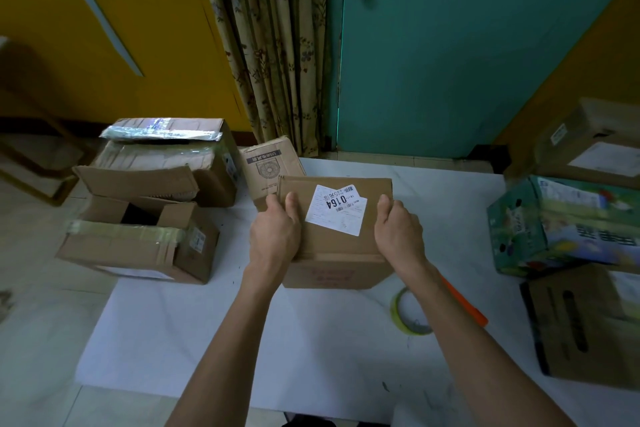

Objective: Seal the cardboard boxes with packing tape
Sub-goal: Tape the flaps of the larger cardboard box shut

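A white-covered table (207, 322) carried the work, with a closed brown cardboard box (332, 250) standing at its centre, longer side running left to right across the person's front. The left hand (275, 232) gripped the box's left edge and the right hand (398, 232) its right edge. Each thumb lay flat on the top panel and the fingers curled down over the side walls, where most of them were hidden from view. No tape was visible across the top.

The roll of tape (401, 308), yellow-green at its rim, lay flat on the table just beside the box's near right corner, partly covered by the right forearm. It sat below and behind the right hand's fingers, toward the person, and well apart from the left hand. The right hand looked the likelier one to let go and draw back for the roll while the left steadied the box.

An orange-handled tool (464, 302) lay just right of the roll. A white shipping label (337, 210) sat on the box top between the two thumbs.
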Demonstrator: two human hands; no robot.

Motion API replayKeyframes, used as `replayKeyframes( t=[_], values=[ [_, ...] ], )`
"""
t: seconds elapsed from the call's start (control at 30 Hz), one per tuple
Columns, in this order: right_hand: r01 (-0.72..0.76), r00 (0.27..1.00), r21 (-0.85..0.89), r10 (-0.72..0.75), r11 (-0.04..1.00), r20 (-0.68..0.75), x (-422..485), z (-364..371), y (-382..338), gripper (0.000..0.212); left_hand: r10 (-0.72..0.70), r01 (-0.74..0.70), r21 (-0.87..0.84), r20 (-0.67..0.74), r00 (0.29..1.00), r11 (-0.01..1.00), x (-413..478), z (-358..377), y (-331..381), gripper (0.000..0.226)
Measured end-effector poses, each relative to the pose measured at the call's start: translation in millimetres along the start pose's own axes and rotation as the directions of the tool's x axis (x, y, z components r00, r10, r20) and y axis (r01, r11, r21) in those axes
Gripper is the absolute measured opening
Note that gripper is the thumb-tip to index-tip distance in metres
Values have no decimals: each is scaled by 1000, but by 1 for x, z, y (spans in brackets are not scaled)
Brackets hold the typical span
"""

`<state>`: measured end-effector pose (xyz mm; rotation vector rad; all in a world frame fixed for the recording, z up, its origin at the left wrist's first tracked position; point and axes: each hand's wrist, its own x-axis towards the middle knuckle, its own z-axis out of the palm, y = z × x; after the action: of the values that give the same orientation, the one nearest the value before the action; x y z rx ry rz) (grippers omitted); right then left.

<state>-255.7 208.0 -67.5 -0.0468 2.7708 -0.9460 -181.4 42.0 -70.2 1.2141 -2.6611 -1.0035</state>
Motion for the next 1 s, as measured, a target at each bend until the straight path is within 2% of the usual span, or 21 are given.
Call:
replayKeyframes(
  t=[0.1, 0.17, 0.23, 0.3, 0.37, 0.43, 0.53, 0.67, 0.8, 0.87, 0.9, 0.93, 1.0],
  values=[
    [-11, 1000, 19, 12, 1000, -14, -1, 0, 1, 53, -8, 7, -25, -4, 1000, 1000, 2, -1, -1, 50],
    [-39, 998, 63, 36, 997, 47, -2, 0, 0, 52, -32, 32, -20, 25, 999, 999, 2, -1, -1, 54],
    [-65, 991, 82, 55, 994, 120, -5, -2, -2, 69, -66, 67, -11, 74, 995, 998, 1, -1, 1, 72],
    [-71, 990, 68, 62, 995, 128, -6, -3, -4, 87, -106, 104, 19, 100, 989, 994, -1, 1, 6, 98],
    [-76, 992, 64, 68, 995, 109, -7, -2, -6, 89, -120, 117, 44, 74, 990, 992, -1, 4, 9, 108],
    [-71, 994, 71, 64, 995, 89, -6, -1, -6, 84, -109, 107, 49, 23, 994, 993, -2, 8, 9, 103],
    [-43, 999, 80, 40, 996, 36, -5, 0, -7, 67, -54, 58, 81, -49, 997, 995, -2, 8, 7, 80],
    [22, 999, 13, -21, 1000, -47, -2, 1, 0, 52, -33, 37, 54, -67, 997, 998, 1, 4, 7, 59],
    [47, 999, 112, -45, 993, -19, -2, -4, 8, 44, -15, 12, -83, -29, 999, 996, 4, -2, -2, 47],
    [20, 997, 236, -38, 971, 70, -7, -8, 14, 38, -1, 25, -272, 90, 996, 962, 5, -3, -14, 43],
    [5, 991, 300, -45, 954, 126, -10, -8, 17, 30, 11, 63, -391, 183, 983, 918, 1, -4, -20, 48],
    [-8, 985, 352, -54, 936, 167, -14, -6, 20, 22, 32, 89, -464, 247, 968, 882, -2, -4, -26, 63],
    [-7, 985, 414, -65, 910, 160, -18, -1, 25, 19, 46, 98, -473, 283, 958, 875, -5, -1, -35, 85]
  ],
)
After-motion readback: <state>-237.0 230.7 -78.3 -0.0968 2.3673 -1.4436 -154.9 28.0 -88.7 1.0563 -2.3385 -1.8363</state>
